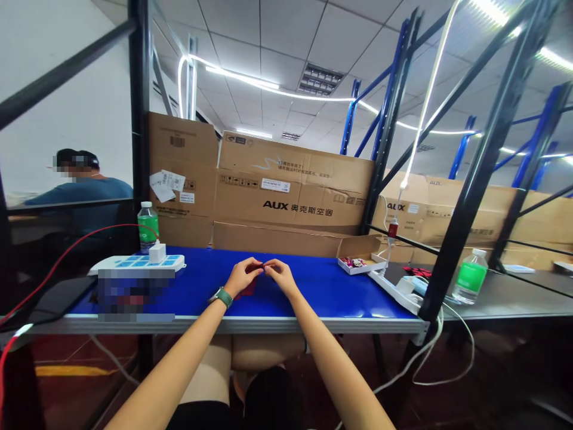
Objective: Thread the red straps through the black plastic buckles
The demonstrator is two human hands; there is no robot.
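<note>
My left hand [242, 276] and my right hand [281, 276] meet above the blue-topped workbench [322, 286], their fingertips pinching a small red piece [264, 263]. The fingers hide most of it, so its exact kind is unclear. Below my left hand lies a larger dark red object [247, 289], partly hidden by that hand. A green-strapped smartwatch [222, 297] sits on my left wrist.
A white power strip [136, 263] with a plug stands left, near a green-labelled water bottle [148, 227]. A white tray of small red items [356, 265] and another power strip [394, 291] lie right. Cardboard boxes stand behind; a seated person [80, 185] is far left.
</note>
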